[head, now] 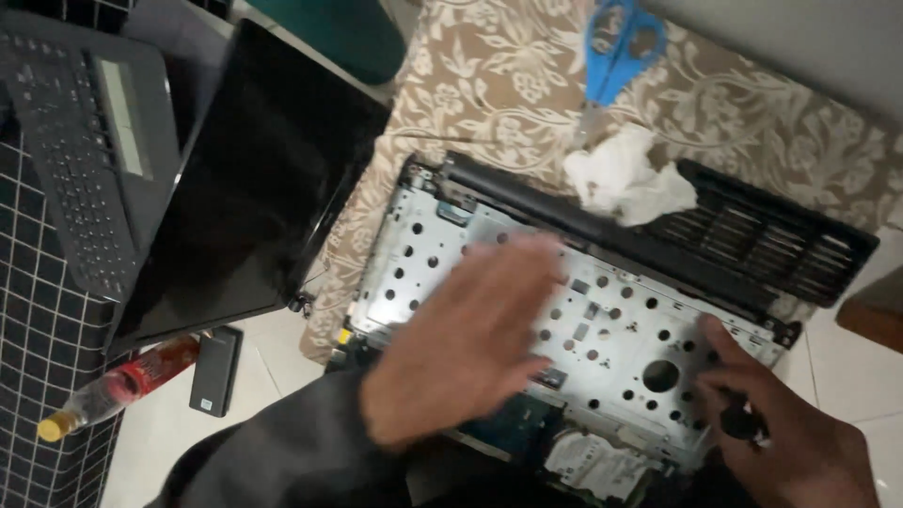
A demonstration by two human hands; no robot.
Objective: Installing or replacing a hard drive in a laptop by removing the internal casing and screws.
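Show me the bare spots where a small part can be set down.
Free: patterned cloth between the black screen panel and scissors; floor tile beside the small black box. Crowded: the metal laptop frame under the left hand and right hand, and around the tissue.

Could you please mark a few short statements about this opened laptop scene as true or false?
1. The left hand lies spread over the perforated metal laptop frame. True.
2. The scissors have red handles. False: they are blue.
3. A crumpled white tissue sits at the frame's far edge. True.
4. The detached keyboard lies on the patterned cloth. False: it rests on a dark gridded surface at left.
5. The right hand grips a small dark object. True.
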